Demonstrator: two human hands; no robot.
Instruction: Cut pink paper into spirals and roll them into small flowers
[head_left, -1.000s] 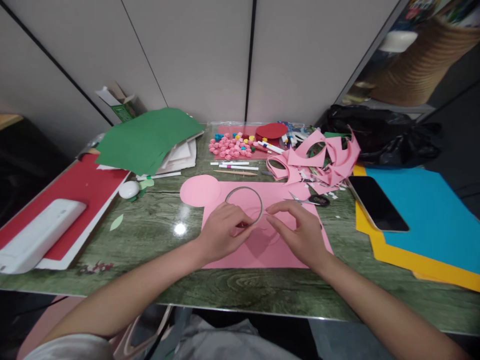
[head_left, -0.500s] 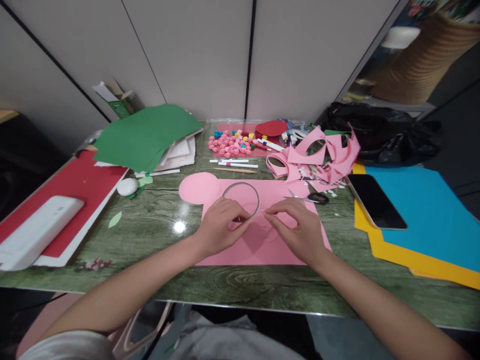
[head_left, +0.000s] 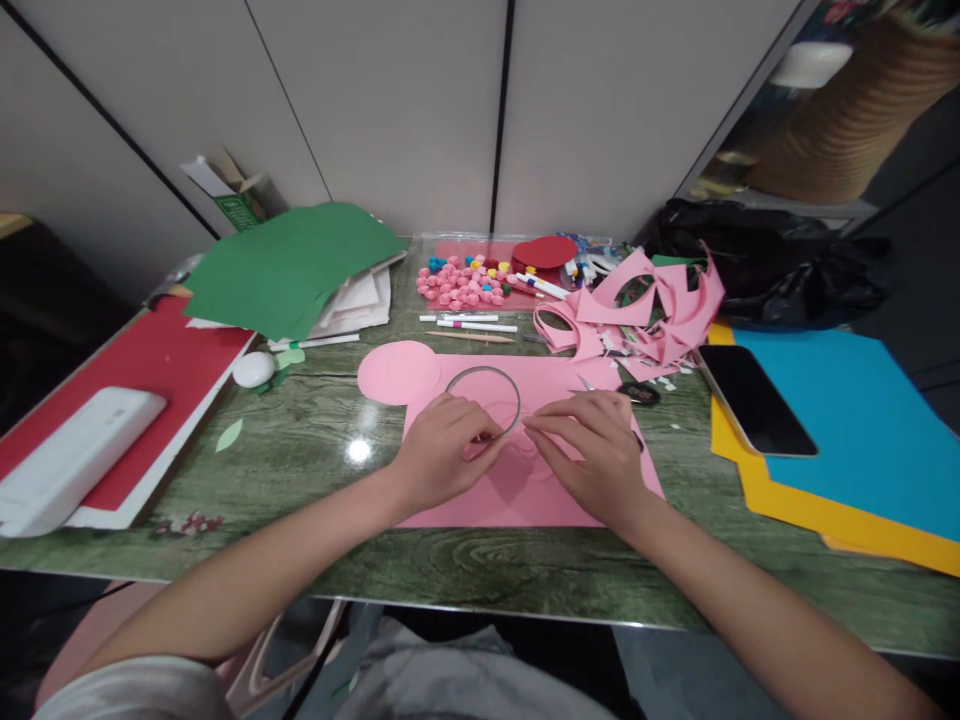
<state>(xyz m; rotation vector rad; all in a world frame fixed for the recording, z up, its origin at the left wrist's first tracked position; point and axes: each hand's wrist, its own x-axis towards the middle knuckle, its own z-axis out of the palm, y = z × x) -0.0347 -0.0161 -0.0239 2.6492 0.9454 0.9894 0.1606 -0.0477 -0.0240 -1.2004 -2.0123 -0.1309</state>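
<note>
My left hand (head_left: 448,450) is closed on the near edge of a thin, upright ring that looks like a tape roll (head_left: 517,395). Close to that edge, my right hand (head_left: 596,460) has thumb and fingers pinched together; what lies between its fingertips is too small to make out. Both hands are over a sheet of pink paper (head_left: 480,505) with faint round outlines on it. A cut pink paper disc (head_left: 397,372) overlaps the sheet's upper left corner. Scissors (head_left: 641,393) with black handles lie just beyond my right hand, their blades partly hidden.
Pink paper scraps (head_left: 615,300) pile up behind the scissors. Pink paper roses (head_left: 461,285) fill a clear tray at the back. A phone (head_left: 754,400) rests on blue and yellow paper (head_left: 862,420) at right. Green paper (head_left: 292,265) and a white device (head_left: 82,450) are at left.
My right hand has shifted slightly left and up, closer to the tape roll, and its fingers lie nearer the scissors' blades. My left hand keeps its hold on the roll.
</note>
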